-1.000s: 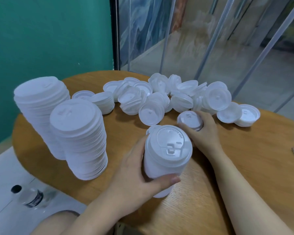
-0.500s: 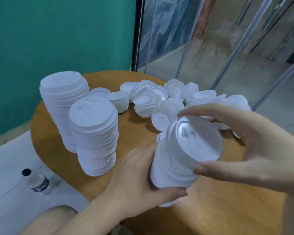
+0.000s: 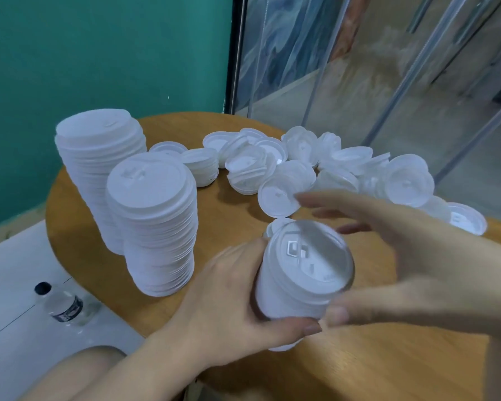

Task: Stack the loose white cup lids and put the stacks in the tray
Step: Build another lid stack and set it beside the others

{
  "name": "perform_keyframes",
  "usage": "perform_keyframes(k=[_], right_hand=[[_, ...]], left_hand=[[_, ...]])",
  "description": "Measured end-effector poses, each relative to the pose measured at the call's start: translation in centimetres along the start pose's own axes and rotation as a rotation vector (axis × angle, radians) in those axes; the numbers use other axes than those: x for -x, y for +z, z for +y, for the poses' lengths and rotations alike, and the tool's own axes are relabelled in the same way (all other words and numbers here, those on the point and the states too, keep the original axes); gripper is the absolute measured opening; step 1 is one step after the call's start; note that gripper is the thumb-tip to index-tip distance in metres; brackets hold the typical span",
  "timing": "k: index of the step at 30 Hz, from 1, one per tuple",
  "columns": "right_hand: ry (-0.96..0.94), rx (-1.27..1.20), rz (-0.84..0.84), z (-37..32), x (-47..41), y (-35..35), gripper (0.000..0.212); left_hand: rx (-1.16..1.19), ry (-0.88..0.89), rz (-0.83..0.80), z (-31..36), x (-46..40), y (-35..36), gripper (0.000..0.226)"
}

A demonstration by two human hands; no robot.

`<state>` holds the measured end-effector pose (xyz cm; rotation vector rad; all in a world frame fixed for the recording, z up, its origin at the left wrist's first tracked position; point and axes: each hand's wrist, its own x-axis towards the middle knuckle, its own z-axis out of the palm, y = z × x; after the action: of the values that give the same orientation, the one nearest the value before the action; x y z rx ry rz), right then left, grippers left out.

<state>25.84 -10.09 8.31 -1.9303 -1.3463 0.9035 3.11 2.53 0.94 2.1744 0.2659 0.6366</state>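
Left hand (image 3: 229,302) wraps small lid stack (image 3: 298,285); right hand (image 3: 417,264) spread over its top, fingers apart.

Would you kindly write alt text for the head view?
Left hand grips a short lid stack on a round wooden table; right hand hovers open over it. Two tall stacks stand left, loose lids behind.

round wooden table (image 3: 78,227), light oak grain, occupies centre to 5 o'clock. clear plastic bottle (image 3: 62,303), black cap and dark label, stands on pale floor (image 3: 9,285) at 8 o'clock, just beside the table edge. teal wall (image 3: 99,53) at 11 o'clock; glass partition (image 3: 359,68) at 1 o'clock.
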Motion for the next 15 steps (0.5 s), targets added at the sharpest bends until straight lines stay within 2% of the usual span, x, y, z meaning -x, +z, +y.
perform_keyframes(k=[1,2,3,4,6,8,12,15], right_hand=[[-0.163,0.09,0.038,-3.2,2.3,0.6,0.114],[-0.323,0.182,0.05,-4.7,1.5,0.7,0.1],[-0.319,0.121,0.214,-6.9,1.1,1.0,0.077],[-0.374,0.063,0.315,-6.0,0.7,1.0,0.056],[-0.342,-0.007,0.513,-2.8,-1.5,1.1,0.03],[-0.308,0.15,0.614,1.0,-5.4,2.1,0.028],[-0.288,0.479,0.613,7.5,-9.2,3.8,0.049],[-0.398,0.611,0.627,9.4,-10.4,4.4,0.048]], left_hand=[[0.005,-0.017,0.013,-0.2,0.0,-0.1,0.07],[0.02,-0.019,0.017,-0.5,0.0,0.0,0.072],[0.021,-0.011,0.013,-0.5,0.0,0.0,0.074],[0.022,0.012,0.016,-0.7,0.0,0.0,0.075],[0.034,0.019,0.045,-0.8,-0.1,0.1,0.076],[0.031,0.033,0.041,-0.6,-0.3,0.0,0.078],[0.033,0.084,0.031,-0.3,-0.5,-0.4,0.083],[0.038,0.098,0.024,-0.5,-0.3,-0.4,0.085]])
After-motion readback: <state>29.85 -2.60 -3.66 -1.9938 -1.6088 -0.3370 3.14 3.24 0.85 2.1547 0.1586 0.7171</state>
